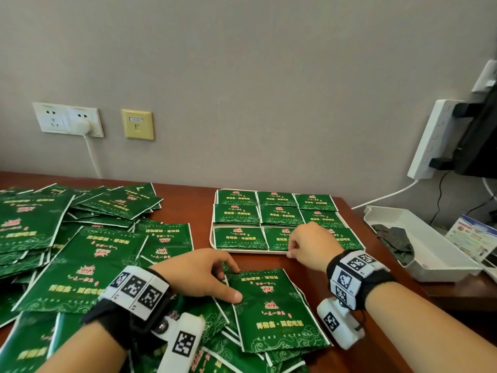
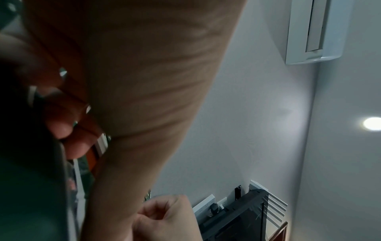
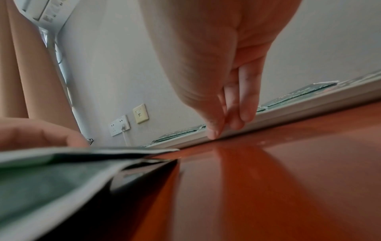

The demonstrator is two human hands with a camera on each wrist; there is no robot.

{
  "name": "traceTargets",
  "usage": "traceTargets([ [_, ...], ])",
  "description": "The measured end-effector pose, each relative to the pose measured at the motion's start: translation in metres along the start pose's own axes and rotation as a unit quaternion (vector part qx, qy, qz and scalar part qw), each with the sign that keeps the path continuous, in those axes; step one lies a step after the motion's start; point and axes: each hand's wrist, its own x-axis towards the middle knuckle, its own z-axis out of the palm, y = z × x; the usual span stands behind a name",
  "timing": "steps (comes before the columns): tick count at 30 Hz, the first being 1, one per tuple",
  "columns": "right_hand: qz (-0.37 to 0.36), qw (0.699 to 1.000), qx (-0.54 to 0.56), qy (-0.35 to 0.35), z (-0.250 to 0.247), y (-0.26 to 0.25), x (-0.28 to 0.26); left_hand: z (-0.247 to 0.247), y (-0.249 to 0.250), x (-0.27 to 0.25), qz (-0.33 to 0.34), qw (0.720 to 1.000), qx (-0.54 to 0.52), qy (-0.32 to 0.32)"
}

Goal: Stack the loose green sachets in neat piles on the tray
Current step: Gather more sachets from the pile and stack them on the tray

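Observation:
A white tray (image 1: 212, 239) at mid-table carries green sachets laid in a three-by-three grid of low piles. A heap of loose green sachets (image 1: 80, 238) covers the table's left side. My left hand (image 1: 235, 281) pinches the left edge of one green sachet (image 1: 271, 305) lying on the near heap, thumb on top. In the left wrist view its fingers (image 2: 62, 130) are curled. My right hand (image 1: 291, 251) hovers at the tray's front rim, fingers loosely curled and holding nothing. In the right wrist view its thumb tip (image 3: 214, 136) touches the table by the tray's rim (image 3: 288, 112).
A white bin (image 1: 419, 238) with a dark cloth stands at the right, near the table's right edge. A power strip (image 1: 430, 138) and cables hang on the wall behind it. Bare red-brown table (image 1: 349, 332) shows between the sachet and the bin.

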Motion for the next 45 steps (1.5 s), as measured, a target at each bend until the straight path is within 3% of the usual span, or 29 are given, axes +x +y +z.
traceTargets([
  [5, -0.004, 1.0, 0.001, 0.002, -0.004, 0.0, -0.003, -0.004, 0.003, -0.007, 0.008, 1.0, 0.009, 0.008],
  [9, -0.026, 0.993, 0.117, 0.018, -0.018, -0.004, -0.018, -0.016, 0.0, -0.018, 0.023, 0.999, 0.011, 0.031],
  [13, -0.089, 0.963, 0.176, -0.185, -0.031, -0.018, -0.043, -0.03, -0.009, -0.026, 0.009, 0.999, 0.008, 0.035],
  [15, -0.113, 0.953, 0.153, -0.238, -0.028, -0.021, -0.05, -0.034, -0.013, -0.029, -0.014, 1.0, 0.02, 0.002],
  [19, -0.115, 0.951, 0.18, -0.225, -0.017, -0.023, -0.053, -0.032, -0.015, -0.033, -0.042, 0.994, 0.079, -0.059],
  [25, -0.122, 0.96, 0.157, -0.198, -0.01, -0.019, -0.052, -0.035, -0.031, -0.028, -0.073, 0.987, 0.134, -0.057],
  [28, -0.125, 0.955, 0.223, -0.153, -0.01, -0.016, -0.052, -0.035, -0.032, -0.028, -0.059, 0.988, 0.137, -0.045],
  [32, -0.111, 0.888, 0.414, -0.167, -0.006, -0.007, -0.05, -0.036, -0.034, -0.027, -0.06, 0.989, 0.131, -0.034],
  [34, -0.099, 0.85, 0.497, -0.141, -0.006, -0.005, -0.05, -0.038, -0.035, -0.029, -0.087, 0.985, 0.147, -0.024],
  [37, -0.057, 0.761, 0.64, -0.091, -0.004, -0.002, -0.047, -0.042, -0.039, -0.031, -0.122, 0.983, 0.137, 0.021],
  [43, 0.033, 0.604, 0.796, -0.018, -0.005, 0.003, -0.045, -0.042, -0.041, -0.032, -0.085, 0.988, 0.029, 0.127],
  [45, 0.031, 0.594, 0.804, -0.03, -0.008, 0.004, -0.049, -0.044, -0.043, -0.031, -0.062, 0.984, -0.021, 0.168],
])
